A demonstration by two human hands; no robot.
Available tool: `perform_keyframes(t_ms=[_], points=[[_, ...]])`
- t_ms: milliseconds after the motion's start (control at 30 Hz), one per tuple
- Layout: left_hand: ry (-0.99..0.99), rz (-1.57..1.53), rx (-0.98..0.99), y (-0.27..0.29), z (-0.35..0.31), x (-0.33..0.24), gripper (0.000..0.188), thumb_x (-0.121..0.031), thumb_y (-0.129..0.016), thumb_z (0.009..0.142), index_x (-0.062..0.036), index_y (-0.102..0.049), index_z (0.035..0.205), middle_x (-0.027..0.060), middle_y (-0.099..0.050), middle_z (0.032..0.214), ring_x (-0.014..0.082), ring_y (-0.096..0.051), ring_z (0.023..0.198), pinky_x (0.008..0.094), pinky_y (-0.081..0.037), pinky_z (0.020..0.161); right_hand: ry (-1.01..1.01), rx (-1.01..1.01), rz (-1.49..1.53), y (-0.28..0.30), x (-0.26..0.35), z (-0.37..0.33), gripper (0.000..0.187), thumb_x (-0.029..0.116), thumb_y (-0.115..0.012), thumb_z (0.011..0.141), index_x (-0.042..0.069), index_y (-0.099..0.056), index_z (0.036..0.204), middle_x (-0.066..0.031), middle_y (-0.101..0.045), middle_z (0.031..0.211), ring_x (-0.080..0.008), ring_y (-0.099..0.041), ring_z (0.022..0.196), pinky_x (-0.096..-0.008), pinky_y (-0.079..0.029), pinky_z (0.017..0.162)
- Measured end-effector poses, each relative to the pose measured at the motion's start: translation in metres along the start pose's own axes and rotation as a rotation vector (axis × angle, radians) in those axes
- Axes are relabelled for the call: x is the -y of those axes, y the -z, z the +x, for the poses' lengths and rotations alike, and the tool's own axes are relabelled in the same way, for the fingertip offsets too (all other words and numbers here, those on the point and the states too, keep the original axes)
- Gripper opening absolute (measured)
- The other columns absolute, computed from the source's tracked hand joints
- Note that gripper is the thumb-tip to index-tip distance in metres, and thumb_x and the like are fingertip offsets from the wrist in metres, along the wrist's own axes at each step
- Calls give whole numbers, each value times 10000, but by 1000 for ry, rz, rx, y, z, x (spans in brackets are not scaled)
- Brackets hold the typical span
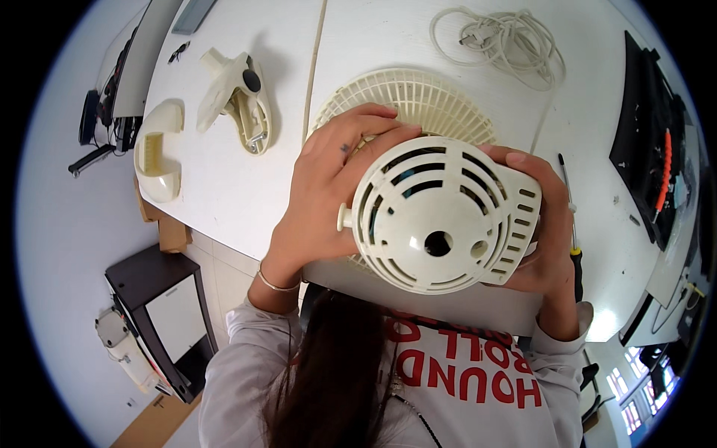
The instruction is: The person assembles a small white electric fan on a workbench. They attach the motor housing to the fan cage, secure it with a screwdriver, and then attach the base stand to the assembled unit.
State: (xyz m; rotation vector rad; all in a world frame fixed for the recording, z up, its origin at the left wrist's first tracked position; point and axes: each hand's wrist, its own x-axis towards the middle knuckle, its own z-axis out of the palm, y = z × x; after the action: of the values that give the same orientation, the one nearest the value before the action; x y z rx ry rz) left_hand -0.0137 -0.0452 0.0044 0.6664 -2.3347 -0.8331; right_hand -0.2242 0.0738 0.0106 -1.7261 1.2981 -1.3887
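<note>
The left hand and right hand clasped opposite sides of one round, slotted cream plastic housing above one ribbed cream grille. Farther out, the white bench carried one yellow-and-black-handled screwdriver, one coiled white cable and two cream plastic parts.

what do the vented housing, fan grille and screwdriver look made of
Vented housing: probably hard moulded plastic, semi-gloss cream, with a soft highlight and clean-cut slots.
Fan grille: seems satin cream plastic, matching the housing's colour, with moulded-looking ribs; coated metal possible.
Screwdriver: apparently a metal shaft, thin and greyish; black-and-yellow handle, plastic or rubber, unclear which.
</note>
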Motion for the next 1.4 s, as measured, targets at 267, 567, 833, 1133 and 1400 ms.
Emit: perform_keyframes(t_ms=[267, 567, 833, 1133, 1400], points=[[-103, 57, 22, 5, -1, 5, 784, -489, -717, 585, -49, -568, 1217, 117, -559, 1132, 311, -547, 1104, 418, -427, 865, -18, 18, 39, -1, -3, -2, 893, 207, -879, 586, 17, -382, 1304, -224, -536, 1253, -328, -568, 1112, -390, -478, 909], [-144, 55, 6, 5, -1, 4, 871, -554, -721, 605, -56, -506, 1287, 110, -554, 1261, 310, -531, 1155, 419, -414, 912, 3, 28, 60, -1, -5, -1, 909, 179, -877, 597, 28, -351, 1324, -248, -506, 1279, -338, -544, 1170, -396, -474, 934], [-175, 103, 61, 12, 0, 0, 815, -503, -702, 657, -51, -491, 1301, 89, -569, 1279, 302, -528, 1173, 421, -390, 960, -6, 26, 81, -2, -3, -3, 901, 153, -874, 595, 50, -348, 1320, -246, -464, 1328, -334, -516, 1205, -408, -461, 954], [-88, -235, 71, 24, 7, -22, 982, -387, -820, 562, -28, -408, 1379, 134, -540, 1321, 327, -499, 1226, 431, -384, 1009, -34, 71, -11, 4, 6, 1, 933, 117, -872, 561, 76, -338, 1324, -171, -423, 1272, -297, -506, 1170, -398, -512, 902], [-257, -169, 22, 20, 33, -60, 579, -232, -813, 569, -72, -656, 1103, 113, -605, 1209, 305, -579, 1090, 389, -461, 923, 62, 80, -88, 5, 3, 0, 955, 119, -828, 629, 84, -282, 1412, -168, -409, 1300, -322, -508, 1154, -412, -505, 902]])
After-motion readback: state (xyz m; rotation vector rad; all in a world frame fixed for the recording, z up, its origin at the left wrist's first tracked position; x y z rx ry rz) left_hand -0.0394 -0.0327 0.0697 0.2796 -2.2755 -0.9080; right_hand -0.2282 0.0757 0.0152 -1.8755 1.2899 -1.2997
